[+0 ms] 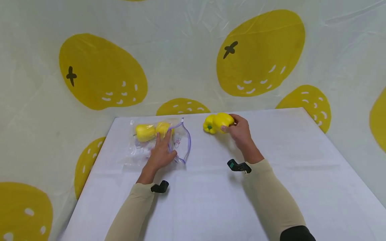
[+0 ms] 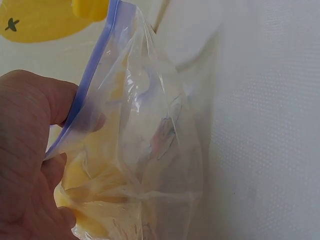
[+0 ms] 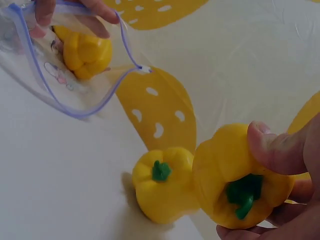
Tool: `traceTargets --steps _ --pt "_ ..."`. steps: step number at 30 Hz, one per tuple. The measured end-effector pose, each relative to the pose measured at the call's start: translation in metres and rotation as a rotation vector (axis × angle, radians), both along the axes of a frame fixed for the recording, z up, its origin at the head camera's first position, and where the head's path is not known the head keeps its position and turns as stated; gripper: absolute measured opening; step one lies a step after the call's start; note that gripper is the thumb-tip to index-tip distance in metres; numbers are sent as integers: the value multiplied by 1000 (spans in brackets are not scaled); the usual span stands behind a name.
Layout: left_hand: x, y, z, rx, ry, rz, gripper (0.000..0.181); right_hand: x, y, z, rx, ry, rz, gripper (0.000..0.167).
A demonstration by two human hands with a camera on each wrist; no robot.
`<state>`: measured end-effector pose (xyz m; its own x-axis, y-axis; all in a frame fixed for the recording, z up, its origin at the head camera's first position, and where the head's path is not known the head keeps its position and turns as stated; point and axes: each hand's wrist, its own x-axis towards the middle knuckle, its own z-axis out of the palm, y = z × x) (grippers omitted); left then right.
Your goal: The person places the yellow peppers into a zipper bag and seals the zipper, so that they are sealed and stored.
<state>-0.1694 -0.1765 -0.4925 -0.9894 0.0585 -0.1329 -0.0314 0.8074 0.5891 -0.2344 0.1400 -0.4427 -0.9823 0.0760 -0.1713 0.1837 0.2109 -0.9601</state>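
Gripping one clear zip bag [image 1: 136,152] by its purple rim [image 1: 189,144], the left hand [image 1: 162,153] partly covers one of two bagged yellow bell peppers [image 1: 145,133] in the head view, while the right hand [image 1: 242,134] pinches a third pepper [image 1: 222,121], overlapping a fourth pepper [image 1: 209,123] on the table [image 1: 199,197]. From the left wrist, the bagged peppers blur behind film. From the right wrist, two green stems [image 3: 161,171] show, the left hand is cut off and the right partly hidden.
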Motion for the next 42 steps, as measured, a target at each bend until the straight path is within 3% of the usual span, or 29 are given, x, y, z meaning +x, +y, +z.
traceTargets --steps 16,30,34,42 --pt "4 4 2 -20 3 9 98 13 -37 1 -24 45 143 70" --pt "5 3 -3 -53 37 11 102 20 -85 -34 -3 45 307 65" --pt "2 8 -7 -71 46 1 103 22 -93 -45 9 61 321 64" --pt "6 11 -3 -96 62 -5 106 21 -113 -65 -12 83 387 64"
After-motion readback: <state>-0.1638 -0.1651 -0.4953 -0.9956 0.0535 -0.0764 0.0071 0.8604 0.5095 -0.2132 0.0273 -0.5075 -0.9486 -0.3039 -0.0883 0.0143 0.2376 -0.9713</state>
